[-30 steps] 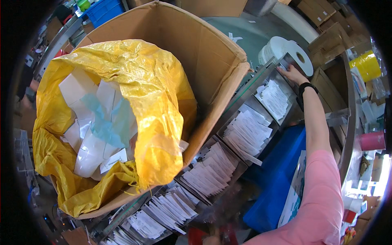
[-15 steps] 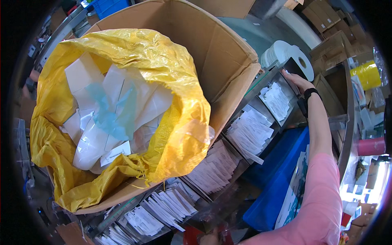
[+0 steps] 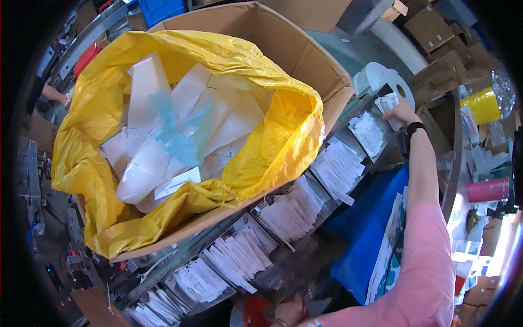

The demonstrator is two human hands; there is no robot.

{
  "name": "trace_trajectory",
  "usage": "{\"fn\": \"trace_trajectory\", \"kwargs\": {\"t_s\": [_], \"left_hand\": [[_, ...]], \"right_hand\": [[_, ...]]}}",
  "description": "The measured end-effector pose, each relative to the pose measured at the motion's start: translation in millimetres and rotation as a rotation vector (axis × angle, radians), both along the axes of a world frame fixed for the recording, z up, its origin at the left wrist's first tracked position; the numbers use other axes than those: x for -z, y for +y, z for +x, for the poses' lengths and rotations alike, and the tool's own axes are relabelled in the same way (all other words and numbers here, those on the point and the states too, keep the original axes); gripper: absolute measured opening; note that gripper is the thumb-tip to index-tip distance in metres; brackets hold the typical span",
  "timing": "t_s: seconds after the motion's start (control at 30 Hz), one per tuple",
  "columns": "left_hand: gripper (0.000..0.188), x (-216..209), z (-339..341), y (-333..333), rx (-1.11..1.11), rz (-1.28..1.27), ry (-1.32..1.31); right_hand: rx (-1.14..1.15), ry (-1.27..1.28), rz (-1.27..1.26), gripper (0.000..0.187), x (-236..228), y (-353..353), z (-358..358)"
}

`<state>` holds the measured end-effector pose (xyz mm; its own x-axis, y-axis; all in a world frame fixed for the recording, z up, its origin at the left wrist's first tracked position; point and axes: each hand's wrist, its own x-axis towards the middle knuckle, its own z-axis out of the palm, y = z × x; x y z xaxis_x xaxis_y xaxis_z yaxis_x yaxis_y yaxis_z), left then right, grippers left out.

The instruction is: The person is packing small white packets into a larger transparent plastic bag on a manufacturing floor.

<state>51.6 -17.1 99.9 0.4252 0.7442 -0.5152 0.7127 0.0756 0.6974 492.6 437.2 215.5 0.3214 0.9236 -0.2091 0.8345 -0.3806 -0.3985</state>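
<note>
At the far right end of a long divided rack (image 3: 275,240), my right hand (image 3: 402,113) is closed on a bundle of white paper slips (image 3: 387,102), held in the last compartment. The slips stand tilted, and my fingertips are partly hidden behind them. Beside it sits another stack of white slips (image 3: 366,131) in its own compartment. My left hand (image 3: 291,312) is low at the bottom edge, in shadow, close to a red item (image 3: 256,310) I cannot make out. Its fingers do not show clearly.
A cardboard box (image 3: 321,60) lined with a yellow woven sack (image 3: 81,131) holds white sheets and pale blue film, and stands against the rack's far side. A blue bin (image 3: 354,256) lies below my right arm. White rolls (image 3: 381,82) stand behind. Another person's hand (image 3: 54,94) shows far left.
My right hand now has the bundle of slips showing in it, at the same end compartment. The view has shifted slightly, and my left hand shows more at the bottom edge.
</note>
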Motion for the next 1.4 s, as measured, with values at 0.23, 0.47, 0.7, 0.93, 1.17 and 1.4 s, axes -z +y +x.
{"fn": "trace_trajectory", "kwargs": {"t_s": [0.23,0.47,0.7,0.93,1.17,1.4], "left_hand": [[0.064,-38.6,-9.7,22.9,0.101,-0.069,-0.088],[0.025,-93.8,-36.3,69.1,-0.579,0.392,-0.591],[0.063,-160.3,55.1,77.6,-0.494,-0.296,-1.154],[0.056,-163.1,162.9,11.5,-0.565,-0.458,-1.17],[0.05,-123.2,195.2,50.5,-0.276,-0.153,-0.979],[0.062,-120.0,202.4,47.1,-0.198,-0.09,-0.997]], "right_hand": [[0.294,0.601,0.5,0.042,-22.4,-31.5,-90.5],[0.179,1.261,0.342,0.045,-33.6,-202.0,-304.7],[-0.045,0.977,0.343,0.053,-65.9,-399.0,-246.1],[0.011,0.729,0.475,0.068,-74.1,-485.2,-176.7],[0.005,0.762,0.615,0.113,13.0,-481.6,-148.5],[0.113,1.088,0.562,0.112,12.3,-486.6,-143.3]]}}
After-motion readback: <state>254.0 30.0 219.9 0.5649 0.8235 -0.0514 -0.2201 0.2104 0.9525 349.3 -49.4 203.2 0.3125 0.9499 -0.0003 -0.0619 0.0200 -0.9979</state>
